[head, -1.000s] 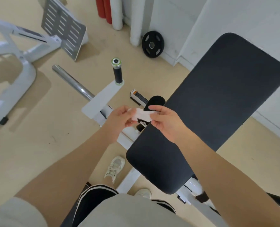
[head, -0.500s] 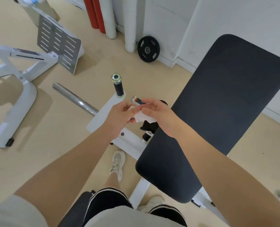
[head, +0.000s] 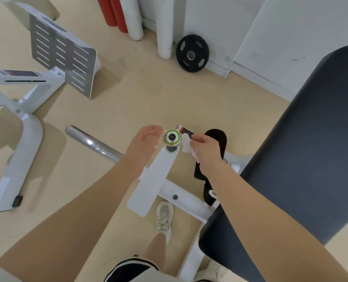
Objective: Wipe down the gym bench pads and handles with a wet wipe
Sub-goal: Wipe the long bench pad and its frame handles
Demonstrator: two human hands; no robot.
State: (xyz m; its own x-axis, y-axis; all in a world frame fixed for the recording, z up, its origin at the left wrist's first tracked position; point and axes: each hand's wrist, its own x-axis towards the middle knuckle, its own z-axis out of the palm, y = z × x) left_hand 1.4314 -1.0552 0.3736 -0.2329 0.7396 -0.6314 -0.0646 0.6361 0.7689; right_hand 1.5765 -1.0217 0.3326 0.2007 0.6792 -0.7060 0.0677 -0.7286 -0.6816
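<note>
Both hands have parted since the earlier frames, when they held the wipe together; now the right hand [head: 206, 151] alone pinches the wipe [head: 187, 145] between curled fingers and thumb, the white sheet bunched and hanging from under its palm. That wipe sits just beside the handle [head: 172, 139], at its right side, and whether it touches the grip below the green-ringed end cap cannot be told. On the handle's other side the left hand [head: 143, 148] is spread and relaxed, fingers blurred, holding nothing, close to the cap but apart from it. Beneath the handle a white arm [head: 150, 184] runs back toward the person, joining a white frame tube [head: 186, 201]. Behind the right hand lies a small black pad [head: 220, 139], and further right the large dark bench pad [head: 303, 163]. Left of the left hand a chrome bar [head: 91, 143] slants across the floor. Well beyond the hands, a black weight plate [head: 192, 53] leans against the wall.
</note>
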